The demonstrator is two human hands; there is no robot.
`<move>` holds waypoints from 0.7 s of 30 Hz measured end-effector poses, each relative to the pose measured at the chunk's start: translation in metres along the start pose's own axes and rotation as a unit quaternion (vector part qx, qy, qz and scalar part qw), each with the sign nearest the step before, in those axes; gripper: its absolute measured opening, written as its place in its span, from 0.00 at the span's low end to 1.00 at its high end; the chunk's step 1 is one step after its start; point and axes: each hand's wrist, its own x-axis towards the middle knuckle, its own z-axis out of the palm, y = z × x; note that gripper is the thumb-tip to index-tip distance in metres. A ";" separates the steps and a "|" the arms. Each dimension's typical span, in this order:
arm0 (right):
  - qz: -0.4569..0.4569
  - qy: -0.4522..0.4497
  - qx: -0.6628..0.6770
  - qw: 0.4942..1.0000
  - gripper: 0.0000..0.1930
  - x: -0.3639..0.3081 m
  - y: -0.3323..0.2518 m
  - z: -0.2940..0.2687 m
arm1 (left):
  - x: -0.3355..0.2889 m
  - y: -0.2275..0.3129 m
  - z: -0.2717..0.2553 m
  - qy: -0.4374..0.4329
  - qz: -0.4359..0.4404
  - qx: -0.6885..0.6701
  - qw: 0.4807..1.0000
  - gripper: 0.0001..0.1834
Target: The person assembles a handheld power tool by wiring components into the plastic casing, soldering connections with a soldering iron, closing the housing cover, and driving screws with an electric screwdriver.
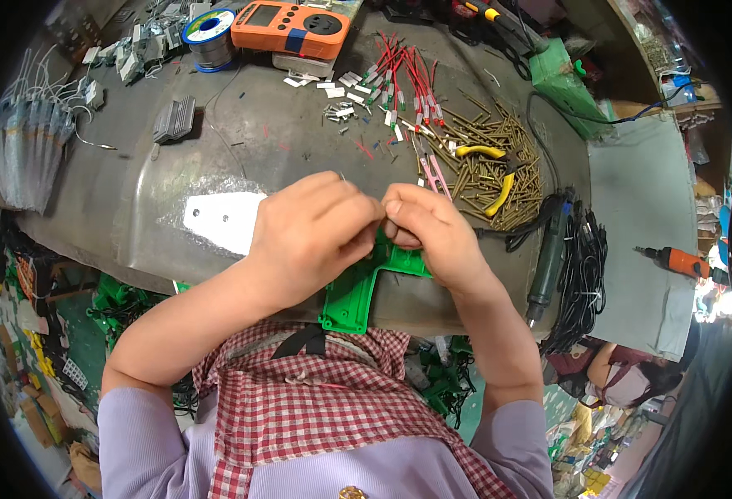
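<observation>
Both of my hands meet over the front part of the bench, fingertips touching. My left hand [312,237] is closed in a pinch, knuckles up. Facing it, my right hand [439,237] is closed with thumb and forefinger pressed together. Whatever lies between the fingertips is too small and covered to make out. Right below them is a green plastic housing [347,301], an open shell at the bench's front edge, its upper part partly hidden by my hands. Left of my left hand lies a bright white plate [224,221] with two dark holes.
Behind my hands lie red wires [420,83], brass-coloured rods [486,166], yellow-handled pliers [503,187] and a finned metal block [174,121]. An orange meter [291,29] and solder spool [210,40] stand far back. At right are a green-handled tool [551,266] and black cables [582,279].
</observation>
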 end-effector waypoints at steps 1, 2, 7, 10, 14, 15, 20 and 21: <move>-0.035 0.063 -0.106 0.992 0.08 0.000 -0.004 0.004 | 0.000 -0.001 0.001 -0.012 -0.091 -0.054 0.994 0.09; -0.071 0.123 -0.210 0.967 0.08 -0.002 -0.009 0.008 | 0.001 -0.001 0.000 -0.021 -0.183 -0.106 0.977 0.11; -0.305 0.132 -0.422 0.844 0.08 -0.001 -0.005 0.002 | 0.001 -0.004 -0.003 -0.052 -0.219 -0.150 0.963 0.09; 0.045 -0.072 -0.032 0.996 0.10 0.001 -0.007 -0.014 | -0.003 -0.004 -0.002 -0.004 -0.028 0.013 1.000 0.06; -0.221 0.090 -0.401 0.884 0.08 -0.006 -0.017 0.005 | 0.002 -0.001 -0.005 -0.049 -0.270 -0.177 0.945 0.06; -0.331 0.103 -0.423 0.837 0.07 0.001 -0.005 -0.001 | 0.003 0.000 -0.007 -0.079 -0.312 -0.208 0.924 0.06; -0.115 0.081 -0.205 0.969 0.07 -0.004 -0.002 -0.002 | 0.012 0.004 -0.024 -0.069 -0.146 -0.074 0.984 0.09; -0.070 0.067 -0.115 0.989 0.07 -0.003 0.001 -0.005 | 0.015 0.007 -0.028 -0.014 -0.034 0.002 0.999 0.10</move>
